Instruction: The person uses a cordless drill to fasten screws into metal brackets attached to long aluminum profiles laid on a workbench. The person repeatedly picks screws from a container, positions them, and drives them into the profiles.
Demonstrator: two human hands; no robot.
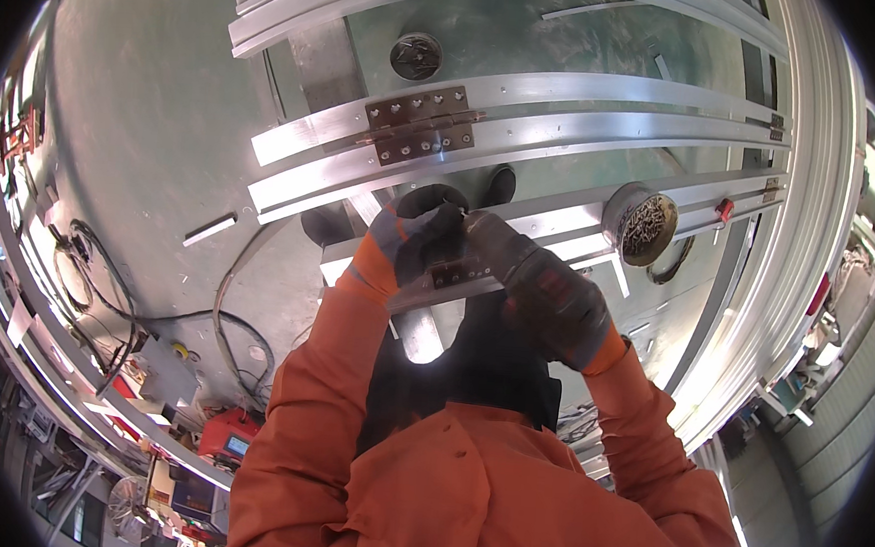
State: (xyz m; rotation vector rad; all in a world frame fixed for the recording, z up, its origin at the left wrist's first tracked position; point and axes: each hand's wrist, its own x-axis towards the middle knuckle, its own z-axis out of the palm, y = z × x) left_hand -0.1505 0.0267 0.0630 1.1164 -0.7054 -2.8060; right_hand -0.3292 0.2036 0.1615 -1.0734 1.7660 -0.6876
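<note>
Left hand [426,237], gloved, fingers curled in at nose of dark drill [511,256]; cannot tell whether they pinch anything
Right hand [576,327], gloved, clamped round drill, fingers mostly hidden
Brown hinge [449,274] on metal bar [418,296], partly under hands
Tub [617,214] of small screws [648,222] beyond right hand; second hinge [421,127] farther out, round dish [400,55] past it

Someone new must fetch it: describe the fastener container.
Find the long silver rails. Toward the right end of the closest pair stands a round container; unlike the dark round dish farther away, it holds many small pale fasteners.
</note>
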